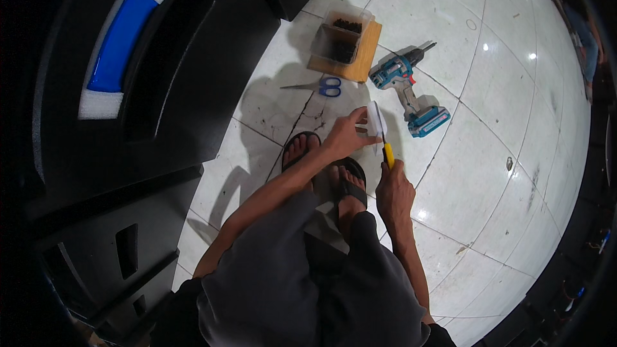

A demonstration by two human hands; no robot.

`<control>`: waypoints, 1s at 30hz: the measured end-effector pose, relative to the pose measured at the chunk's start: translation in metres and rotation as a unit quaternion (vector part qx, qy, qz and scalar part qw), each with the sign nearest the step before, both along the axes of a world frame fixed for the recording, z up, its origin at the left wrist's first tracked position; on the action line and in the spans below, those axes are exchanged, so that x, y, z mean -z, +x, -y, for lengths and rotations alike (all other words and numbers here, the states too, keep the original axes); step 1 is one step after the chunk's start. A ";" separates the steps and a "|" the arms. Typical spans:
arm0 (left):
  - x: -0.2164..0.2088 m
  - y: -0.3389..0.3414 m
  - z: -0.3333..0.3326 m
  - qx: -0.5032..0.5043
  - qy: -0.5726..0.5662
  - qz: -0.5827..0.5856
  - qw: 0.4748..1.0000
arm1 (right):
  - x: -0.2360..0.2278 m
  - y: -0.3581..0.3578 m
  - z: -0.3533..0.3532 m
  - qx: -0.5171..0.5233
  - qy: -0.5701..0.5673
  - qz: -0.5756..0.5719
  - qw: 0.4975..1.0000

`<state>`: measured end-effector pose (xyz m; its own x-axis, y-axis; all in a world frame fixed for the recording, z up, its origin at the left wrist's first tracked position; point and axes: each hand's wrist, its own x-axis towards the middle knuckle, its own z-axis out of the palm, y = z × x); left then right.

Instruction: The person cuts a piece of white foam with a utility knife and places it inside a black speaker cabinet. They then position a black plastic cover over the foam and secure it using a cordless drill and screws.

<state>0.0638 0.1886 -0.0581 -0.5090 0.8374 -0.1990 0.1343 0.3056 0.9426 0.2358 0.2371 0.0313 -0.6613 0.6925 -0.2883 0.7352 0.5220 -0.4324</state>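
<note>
Between the fingers and thumb of my left hand (347, 136) is a thin, translucent white plastic piece (375, 121), held on edge above the floor. My right hand (395, 194) is closed around the yellow handle of a slim tool (389, 155). Its narrow dark shaft reaches the right side of the plastic piece; the exact kind of tool and its tip are too small to make out. Beyond my left hand lie blue-handled scissors (330, 87), blades pointing left. A teal and grey cordless drill (392, 73) rests on its side to the right.
A clear divided plastic box (319, 48) with dark small pieces sits on a wooden board (369, 51) farther away. Black cases (193, 77) line the left side, one bearing a blue-and-white pad (122, 42). My sandalled feet stand on the tiled floor (495, 154). Another person (589, 51) is partly visible far right.
</note>
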 end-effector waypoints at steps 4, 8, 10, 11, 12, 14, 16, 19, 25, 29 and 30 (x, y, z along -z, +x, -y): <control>-0.001 -0.004 -0.002 -0.002 0.003 0.019 1.000 | 0.001 -0.008 -0.006 -0.007 0.012 0.003 1.000; 0.000 -0.005 0.000 -0.017 -0.025 0.068 0.997 | 0.000 -0.015 -0.011 -0.029 0.011 0.006 1.000; 0.009 -0.006 0.002 -0.022 -0.026 0.084 0.996 | 0.001 -0.019 -0.012 -0.032 0.010 0.004 0.999; 0.010 -0.007 0.001 -0.021 -0.022 0.092 0.995 | 0.001 -0.021 -0.013 -0.033 0.010 0.003 0.999; 0.011 -0.008 0.000 -0.020 -0.019 0.100 0.995 | 0.003 -0.023 -0.014 -0.032 0.009 0.001 0.999; 0.008 -0.010 0.000 -0.017 -0.036 0.088 0.995 | 0.008 -0.027 -0.017 -0.030 0.009 -0.004 1.000; -0.002 -0.012 0.000 -0.013 -0.074 0.055 0.996 | 0.020 -0.028 -0.020 -0.049 0.016 0.025 0.998; -0.001 -0.014 0.010 0.000 -0.130 -0.072 0.989 | 0.034 -0.032 -0.019 -0.049 0.019 0.050 0.997; 0.008 -0.024 0.013 0.096 -0.026 -0.377 0.921 | 0.037 -0.029 -0.017 -0.052 0.009 0.054 0.997; -0.009 -0.044 -0.025 0.205 0.092 -0.519 0.825 | 0.037 -0.028 -0.019 -0.064 0.021 0.053 0.996; -0.007 -0.047 -0.034 0.247 0.100 -0.532 0.804 | 0.035 -0.029 -0.019 -0.063 0.014 0.057 0.996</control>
<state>0.0166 0.2226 -0.0508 0.1031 0.9504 0.2933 0.9553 -0.1768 0.2370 0.2069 0.2556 -0.0040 -0.7071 0.6156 -0.3480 0.7071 0.6239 -0.3329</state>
